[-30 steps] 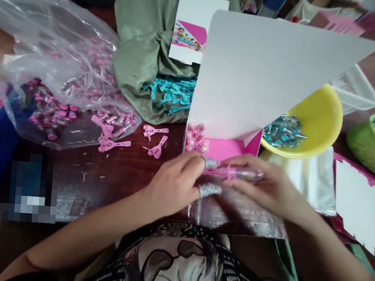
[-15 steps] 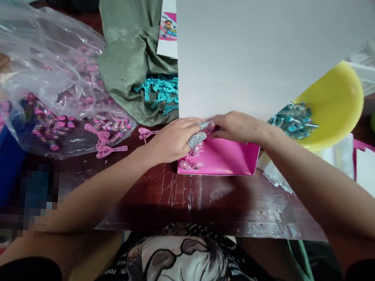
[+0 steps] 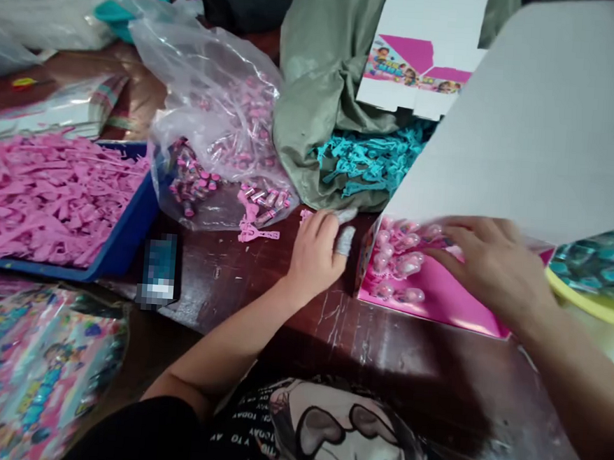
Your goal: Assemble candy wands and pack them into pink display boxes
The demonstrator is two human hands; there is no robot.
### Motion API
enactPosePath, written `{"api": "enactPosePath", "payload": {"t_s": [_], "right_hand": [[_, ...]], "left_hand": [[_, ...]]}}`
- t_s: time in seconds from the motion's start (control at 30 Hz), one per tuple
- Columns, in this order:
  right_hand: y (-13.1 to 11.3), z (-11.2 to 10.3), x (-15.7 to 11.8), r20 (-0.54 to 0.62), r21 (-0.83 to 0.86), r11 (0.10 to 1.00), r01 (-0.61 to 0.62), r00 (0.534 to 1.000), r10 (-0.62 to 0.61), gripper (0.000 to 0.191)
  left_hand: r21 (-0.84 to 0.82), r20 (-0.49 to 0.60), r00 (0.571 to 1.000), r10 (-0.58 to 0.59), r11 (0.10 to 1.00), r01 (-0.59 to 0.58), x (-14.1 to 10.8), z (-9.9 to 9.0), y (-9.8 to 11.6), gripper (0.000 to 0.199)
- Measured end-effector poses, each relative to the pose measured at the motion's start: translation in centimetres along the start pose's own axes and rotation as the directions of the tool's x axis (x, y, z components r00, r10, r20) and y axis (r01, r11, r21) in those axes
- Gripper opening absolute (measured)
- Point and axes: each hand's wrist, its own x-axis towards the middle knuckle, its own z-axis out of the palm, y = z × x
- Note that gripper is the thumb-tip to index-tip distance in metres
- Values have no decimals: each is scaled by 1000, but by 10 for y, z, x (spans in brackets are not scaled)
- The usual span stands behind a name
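"Where was the left hand?"

"The left hand was over the dark tabletop, outside the pink box, just beside its left wall. It was partly open: the thumb and forefinger, both with silvery wraps on them, stood apart with nothing visible between them. The other fingers were curled, and a pink clip peeked out near them; I couldn't tell whether they touched it."

"And the right hand?"

"The right hand reached into the box, below the raised white lid. Its fingers and thumb were slightly parted at the pink clear-domed toys, but blur hid whether they gripped one."

"How did those toys lie?"

"They were bunched inside, toward the box's left end, with bare pink floor in front of the right hand."

"What was around the box?"

"On its right was a yellow bowl of teal packets. Behind and to the left, a grey-green sack held turquoise clips, and a white printed carton lay over it. Farther left were a clear plastic bag with pink-capped tubes, and another pink clip at its edge."

"Anything beyond that?"

"A blue tray heaped with pink clip pieces, and a blurred-out phone just beside it."
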Motion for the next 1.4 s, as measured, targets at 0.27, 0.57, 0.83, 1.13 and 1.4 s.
{"api": "enactPosePath", "payload": {"t_s": [0.27,0.57,0.83,1.13,1.4], "right_hand": [[-186,-16,73,-176,564,818,112,984,-13,32],[-270,119,178,271,396,903,-168,961,59,37],[-248,107,147,77,482,870,-101,994,73,27],[-219,78,37,85,870,493,29,975,-207,24],[-220,68,28,14,824,548,146,961,-277,26]], "left_hand": [[266,388,917,-89,964,-19,-69,-9,-56,25],[256,166,970,-177,958,130,-126,-91,-78,31],[327,115,890,-441,863,385,-107,-71,-83,28],[-250,297,875,-383,853,458,-121,-102,-75,27],[-263,403,859,-315,860,438,-116,-103,-53,22]]}}
